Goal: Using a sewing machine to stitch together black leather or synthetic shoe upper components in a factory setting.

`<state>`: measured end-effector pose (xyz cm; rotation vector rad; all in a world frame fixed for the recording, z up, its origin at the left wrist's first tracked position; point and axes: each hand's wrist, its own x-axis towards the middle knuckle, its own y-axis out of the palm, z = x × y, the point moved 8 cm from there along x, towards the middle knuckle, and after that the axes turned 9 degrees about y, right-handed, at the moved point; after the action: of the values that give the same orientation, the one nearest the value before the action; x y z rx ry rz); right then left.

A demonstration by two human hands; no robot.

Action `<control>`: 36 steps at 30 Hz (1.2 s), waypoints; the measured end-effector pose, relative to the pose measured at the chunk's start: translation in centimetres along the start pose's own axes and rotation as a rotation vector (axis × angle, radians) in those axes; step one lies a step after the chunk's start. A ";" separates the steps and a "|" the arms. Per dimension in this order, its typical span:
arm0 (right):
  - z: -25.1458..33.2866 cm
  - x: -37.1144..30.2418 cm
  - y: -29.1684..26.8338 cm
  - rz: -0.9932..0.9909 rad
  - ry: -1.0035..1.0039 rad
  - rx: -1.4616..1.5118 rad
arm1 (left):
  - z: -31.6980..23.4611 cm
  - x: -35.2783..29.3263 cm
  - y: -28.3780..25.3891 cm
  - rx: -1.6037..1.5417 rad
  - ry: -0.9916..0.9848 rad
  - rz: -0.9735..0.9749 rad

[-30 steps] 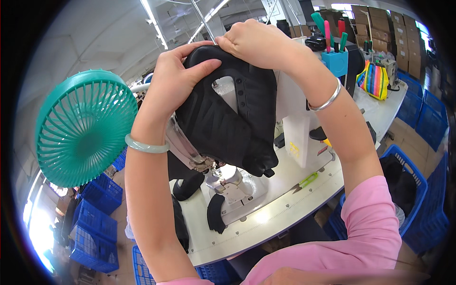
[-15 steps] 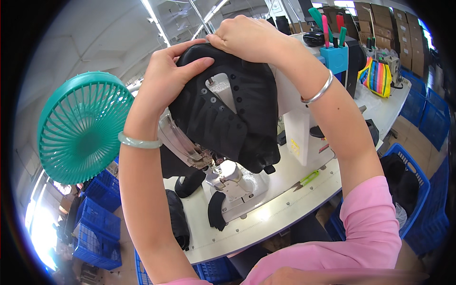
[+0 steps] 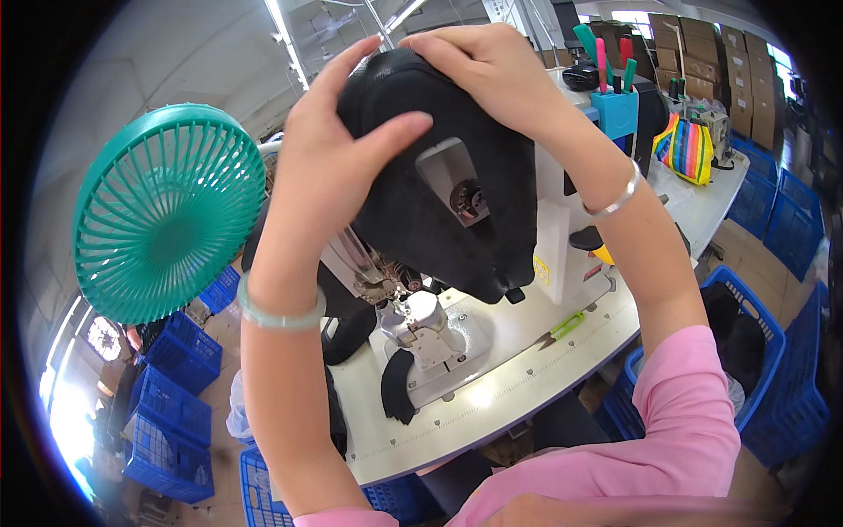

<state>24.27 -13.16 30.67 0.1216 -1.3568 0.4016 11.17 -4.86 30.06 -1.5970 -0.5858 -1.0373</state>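
Note:
Up in front of me is a black shoe upper with an elongated opening in its middle, raised above the post-bed sewing machine. My left hand holds its left side, thumb lying over the front and index finger stretched along the top edge. At the top right, my right hand grips the rim with bent fingers; some fingertips are hidden behind it. The machine's needle and presser area lies just below the upper. Another curved black piece rests beside the machine post.
Green thread snips lie on the white table. A green fan stands close to my left forearm. A blue holder with pens is at the back right. Blue crates stand on both sides.
The shoe upper has turned so its smooth face shows instead of the eyelet rows. My left hand has shifted right and its thumb is raised higher from the rim; my right hand has moved slightly right.

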 end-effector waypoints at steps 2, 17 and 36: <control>1.1 -2.2 -0.5 0.095 0.106 0.140 | -1.7 -2.2 -0.2 -0.384 -0.078 -0.077; -2.1 -23.1 10.9 0.767 0.859 0.943 | 2.8 -22.2 6.5 -1.250 -0.855 -0.229; -3.5 -31.0 15.3 0.815 1.170 1.028 | 4.9 -31.4 10.4 -1.368 -1.254 -0.144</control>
<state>17.33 -4.44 -2.24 0.1335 0.1206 1.5466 5.48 1.29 -2.34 -3.5008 -0.8363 -0.2845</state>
